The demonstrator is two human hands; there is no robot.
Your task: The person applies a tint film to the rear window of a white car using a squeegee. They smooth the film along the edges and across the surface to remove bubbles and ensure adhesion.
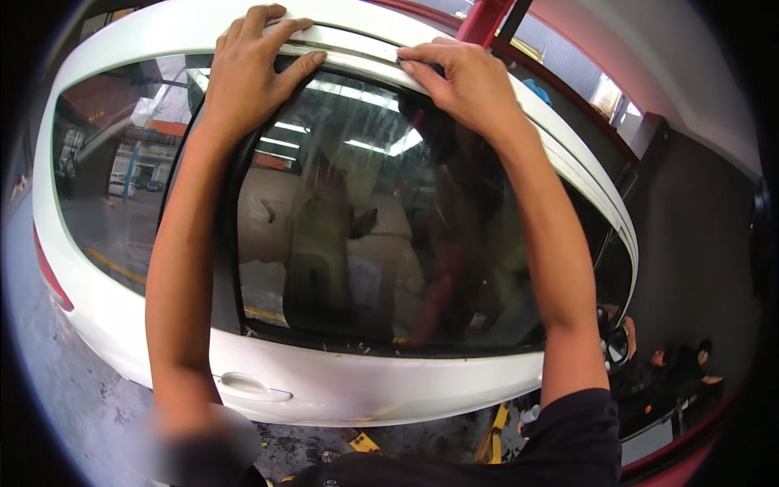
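Both my arms reach across the side of a white car, over its dark door window. On the upper door frame and roof edge rests my left hand, its fingers spread and the thumb apart, holding nothing. Farther right along the same edge, my right hand is closed, thumb and fingertips pinched together against the frame. Something small and dark shows at those fingertips, too little of it to name. A dark, thin roof strip runs between the two hands.
Below the window is a door handle. A red post rises behind the roof. Yellow lift parts sit low beside the car. At the right, past the side mirror, people in dark clothes are partly visible.
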